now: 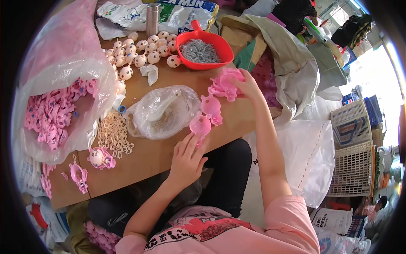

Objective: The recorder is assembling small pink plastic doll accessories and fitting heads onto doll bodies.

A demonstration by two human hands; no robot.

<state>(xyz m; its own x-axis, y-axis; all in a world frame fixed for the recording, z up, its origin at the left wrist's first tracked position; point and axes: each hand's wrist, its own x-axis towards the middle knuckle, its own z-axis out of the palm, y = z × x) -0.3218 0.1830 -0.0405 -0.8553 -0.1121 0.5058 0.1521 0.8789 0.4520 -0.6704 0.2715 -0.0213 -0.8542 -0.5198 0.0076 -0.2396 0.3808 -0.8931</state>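
My left hand (186,163) lies at the near edge of the table with its fingers stretched out. Its fingertips touch a round pink plastic shell (200,125), and a second pink shell (211,105) lies just beyond it. Farther right, my right hand (248,86) reaches over a cluster of pink plastic parts (226,82), its fingers closed on some of them and partly hidden. At the left of the table lies a pink toy figure with a pale head (100,158), beside an open pink frame piece (78,175).
A red scoop-shaped tray (205,65) holds small grey metal pieces. Pale toy heads (153,57) cluster at the back. A clear plastic bag (163,112) sits mid-table near beige plastic links (114,131). A large sack (80,127) of pink parts stands left; another open sack (296,63) stands right.
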